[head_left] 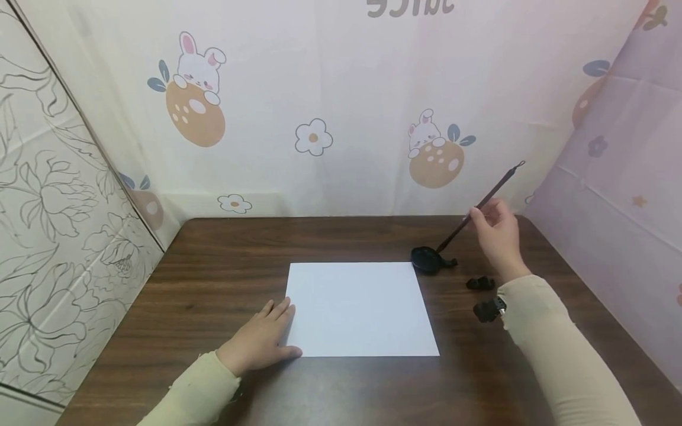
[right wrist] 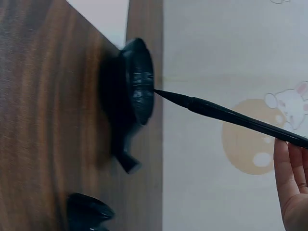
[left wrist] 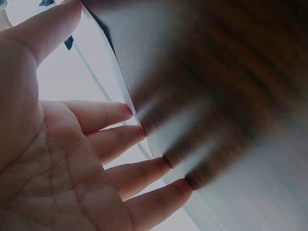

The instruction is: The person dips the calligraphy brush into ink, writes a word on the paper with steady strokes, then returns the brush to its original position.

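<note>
A white sheet of paper (head_left: 362,310) lies on the wooden table. My left hand (head_left: 258,340) rests flat at its left edge, fingers straight and spread; the left wrist view shows the fingertips (left wrist: 163,163) along the paper's edge. Up at the right, my right hand (head_left: 498,234) pinches a dark brush (head_left: 453,234) by its upper shaft, and it slants down to the left. In the right wrist view the pointed tip of the brush (right wrist: 216,110) is at the rim of a black ink dish (right wrist: 139,82), which stands by the paper's upper right corner.
Two small black objects lie right of the paper: one (head_left: 481,283) below the dish, another (head_left: 487,309) beside my right cuff, which partly hides it. A patterned curtain (head_left: 351,106) hangs behind the table (head_left: 224,266), with further patterned panels at left and right.
</note>
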`<state>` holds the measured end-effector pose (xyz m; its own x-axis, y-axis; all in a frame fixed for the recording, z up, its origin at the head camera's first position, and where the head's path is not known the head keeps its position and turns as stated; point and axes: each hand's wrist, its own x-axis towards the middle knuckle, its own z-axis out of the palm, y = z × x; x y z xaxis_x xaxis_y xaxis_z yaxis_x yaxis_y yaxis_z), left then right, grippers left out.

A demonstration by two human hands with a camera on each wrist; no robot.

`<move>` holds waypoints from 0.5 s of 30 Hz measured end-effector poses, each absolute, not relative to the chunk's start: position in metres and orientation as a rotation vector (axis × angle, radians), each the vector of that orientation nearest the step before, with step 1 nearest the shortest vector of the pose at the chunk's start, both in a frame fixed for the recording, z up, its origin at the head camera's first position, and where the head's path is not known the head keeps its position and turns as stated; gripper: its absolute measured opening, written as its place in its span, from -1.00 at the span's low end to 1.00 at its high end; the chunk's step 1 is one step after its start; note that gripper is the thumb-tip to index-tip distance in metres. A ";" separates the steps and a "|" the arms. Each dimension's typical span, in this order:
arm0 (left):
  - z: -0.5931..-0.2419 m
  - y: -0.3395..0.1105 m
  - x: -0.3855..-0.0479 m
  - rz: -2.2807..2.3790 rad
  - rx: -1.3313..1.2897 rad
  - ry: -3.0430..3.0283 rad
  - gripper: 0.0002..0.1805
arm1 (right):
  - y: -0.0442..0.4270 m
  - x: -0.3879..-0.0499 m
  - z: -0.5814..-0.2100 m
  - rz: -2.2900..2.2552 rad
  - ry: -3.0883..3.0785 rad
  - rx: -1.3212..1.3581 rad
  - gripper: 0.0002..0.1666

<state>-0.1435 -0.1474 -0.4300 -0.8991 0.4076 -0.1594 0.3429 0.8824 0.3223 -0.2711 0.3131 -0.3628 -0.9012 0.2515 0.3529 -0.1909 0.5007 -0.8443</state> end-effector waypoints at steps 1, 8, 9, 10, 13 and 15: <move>-0.430 -0.147 -0.144 0.421 0.573 2.829 -0.04 | 0.312 -0.271 -0.365 1.396 -2.306 -0.052 -0.89; -0.431 -0.148 -0.144 0.421 0.572 2.826 -0.04 | 0.306 -0.274 -0.378 1.546 -2.195 -0.027 -0.77; -0.430 -0.148 -0.143 0.421 0.571 2.825 -0.04 | 0.306 -0.274 -0.379 1.564 -2.185 -0.023 -0.77; -0.430 -0.148 -0.143 0.421 0.571 2.825 -0.04 | 0.306 -0.274 -0.380 1.578 -2.179 -0.019 -0.78; -0.430 -0.148 -0.143 0.426 0.575 2.824 -0.04 | 0.306 -0.275 -0.383 1.618 -2.167 -0.020 -0.85; -0.430 -0.148 -0.143 0.428 0.583 2.827 -0.05 | 0.306 -0.275 -0.384 1.624 -2.172 -0.026 -0.87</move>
<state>-0.1434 -0.1478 -0.4296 -0.8963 0.4148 -0.1566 0.3499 0.8787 0.3247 -0.2749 0.3062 -0.3843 -0.9092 0.2640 0.3220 -0.2342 0.3151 -0.9197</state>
